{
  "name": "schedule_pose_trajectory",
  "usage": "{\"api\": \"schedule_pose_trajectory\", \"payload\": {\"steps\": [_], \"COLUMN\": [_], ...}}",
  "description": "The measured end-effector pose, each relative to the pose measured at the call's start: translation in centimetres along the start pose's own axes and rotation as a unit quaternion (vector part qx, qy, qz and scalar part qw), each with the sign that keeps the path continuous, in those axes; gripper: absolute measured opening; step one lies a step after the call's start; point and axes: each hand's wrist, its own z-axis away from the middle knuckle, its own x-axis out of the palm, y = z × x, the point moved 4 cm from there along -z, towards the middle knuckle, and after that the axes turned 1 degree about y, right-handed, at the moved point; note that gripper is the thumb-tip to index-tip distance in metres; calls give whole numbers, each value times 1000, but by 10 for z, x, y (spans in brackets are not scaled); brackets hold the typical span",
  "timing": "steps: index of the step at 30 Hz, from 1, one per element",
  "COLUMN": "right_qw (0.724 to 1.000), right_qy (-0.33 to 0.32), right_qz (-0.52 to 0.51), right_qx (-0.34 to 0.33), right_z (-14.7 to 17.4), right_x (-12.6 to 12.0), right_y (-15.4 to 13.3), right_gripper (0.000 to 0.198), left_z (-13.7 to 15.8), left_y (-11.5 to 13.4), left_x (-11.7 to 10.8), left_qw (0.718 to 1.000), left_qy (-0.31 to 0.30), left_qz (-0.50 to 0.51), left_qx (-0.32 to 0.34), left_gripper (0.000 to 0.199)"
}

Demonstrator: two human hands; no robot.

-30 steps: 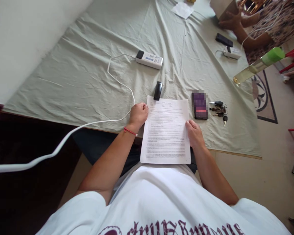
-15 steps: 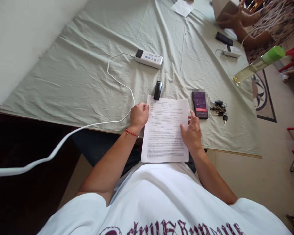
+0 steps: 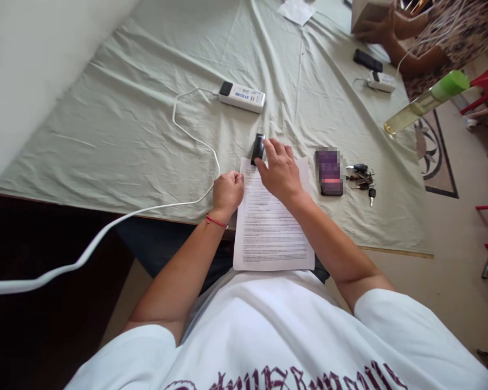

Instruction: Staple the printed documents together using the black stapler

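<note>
From my end I watch the printed paper (image 3: 268, 230) lie across the near edge of the worktop (image 3: 138, 141), its top end over the cloth and its lower end against the wearer's white shirt (image 3: 264, 314). I have the left hand (image 3: 228, 192) closed on the paper's left edge, near the upper corner, with a red bracelet (image 3: 217, 221) on that wrist. The right hand (image 3: 282, 172) is open over the top of the paper, fingers loosely spread, thumb and forefinger at a small black object (image 3: 257, 148) lying at the paper's upper edge; I cannot tell whether the fingertips press on it. Further off, a white device (image 3: 242, 97) with a black end feeds a white cable (image 3: 194, 137) that runs past the left hand. To the right of the paper I see a phone (image 3: 330, 172), its screen partly pixelated, with a bunch of keys (image 3: 361, 179) just beside it. Beyond them a green-capped bottle (image 3: 426, 107) shows near the right edge, and a co-worker's hands (image 3: 377, 31) hold a box (image 3: 366, 13).
</note>
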Motion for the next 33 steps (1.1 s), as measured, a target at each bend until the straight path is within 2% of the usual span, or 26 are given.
{"api": "schedule_pose_trajectory", "payload": {"steps": [4, 8, 14, 24, 33], "right_qw": [997, 996, 996, 991, 991], "right_qy": [-50, -62, -57, -60, -18], "right_qz": [-49, -56, -65, -60, -82], "right_qx": [26, 37, 37, 105, 100], "right_z": [-42, -46, -34, -40, -41], "right_x": [34, 54, 60, 63, 74], "right_y": [-9, -6, -2, -11, -9], "right_gripper": [54, 48, 48, 54, 54], "left_z": [1, 2, 0, 1, 0], "left_y": [2, 0, 2, 5, 4], "left_x": [-2, -1, -2, -2, -2], "left_qw": [1000, 1000, 1000, 999, 999], "left_qy": [5, -12, -19, -24, -27], "left_qz": [-13, 2, -8, -46, -37], "left_qx": [5, 6, 13, 17, 21], "left_gripper": [31, 33, 34, 32, 32]}}
